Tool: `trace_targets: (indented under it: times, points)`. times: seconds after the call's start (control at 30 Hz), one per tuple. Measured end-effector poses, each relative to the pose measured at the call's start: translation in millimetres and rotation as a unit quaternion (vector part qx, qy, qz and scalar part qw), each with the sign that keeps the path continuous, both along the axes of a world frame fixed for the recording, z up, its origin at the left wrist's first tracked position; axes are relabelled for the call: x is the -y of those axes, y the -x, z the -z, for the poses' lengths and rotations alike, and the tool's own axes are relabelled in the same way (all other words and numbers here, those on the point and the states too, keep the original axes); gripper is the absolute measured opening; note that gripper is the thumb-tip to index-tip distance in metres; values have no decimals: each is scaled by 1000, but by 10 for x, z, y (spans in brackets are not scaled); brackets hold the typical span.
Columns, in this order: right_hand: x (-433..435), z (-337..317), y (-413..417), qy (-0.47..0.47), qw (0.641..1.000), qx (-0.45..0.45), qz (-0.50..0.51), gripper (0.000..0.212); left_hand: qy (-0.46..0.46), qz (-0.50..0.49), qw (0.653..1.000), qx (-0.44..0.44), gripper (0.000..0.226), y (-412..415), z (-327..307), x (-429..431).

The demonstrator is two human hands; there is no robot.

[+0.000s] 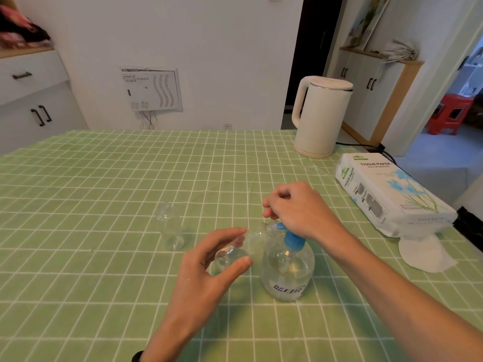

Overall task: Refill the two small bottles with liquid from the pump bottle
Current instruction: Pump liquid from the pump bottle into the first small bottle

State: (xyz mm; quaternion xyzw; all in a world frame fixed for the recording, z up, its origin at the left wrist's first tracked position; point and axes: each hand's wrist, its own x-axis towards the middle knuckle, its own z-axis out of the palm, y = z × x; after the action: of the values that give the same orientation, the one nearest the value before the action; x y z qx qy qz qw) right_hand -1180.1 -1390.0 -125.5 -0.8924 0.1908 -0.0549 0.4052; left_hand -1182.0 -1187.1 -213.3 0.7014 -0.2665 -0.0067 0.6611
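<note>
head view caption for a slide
Left hand holds a small bottle to the pump bottle nozzle, right hand atop the pump; second bottle stands aside.

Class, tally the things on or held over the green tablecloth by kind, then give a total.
Small bottles: 2, the standing bottle and the tilted bottle in the left hand
Pump bottle: 1
Kettle: 1
Tissue pack: 1
White pad pile: 1
Total: 6

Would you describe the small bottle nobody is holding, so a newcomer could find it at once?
Start at the green checked tablecloth; near its middle stands the blue-topped pump bottle under the right hand. Left of it, a small clear bottle stands alone. Unlike its twin, tilted in the left hand at the pump's spout, this one is untouched.
</note>
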Motion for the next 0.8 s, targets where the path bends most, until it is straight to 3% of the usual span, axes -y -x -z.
trace_targets:
  times: [0.5, 0.8]
  points:
    - [30, 80, 1, -65, 998, 5, -4, 32, -6, 4, 1000, 1, 37, 9, 61, 28]
    - [8, -3, -33, -34, 998, 41, -41, 27, 7, 1, 1000, 13, 37, -5, 4, 24]
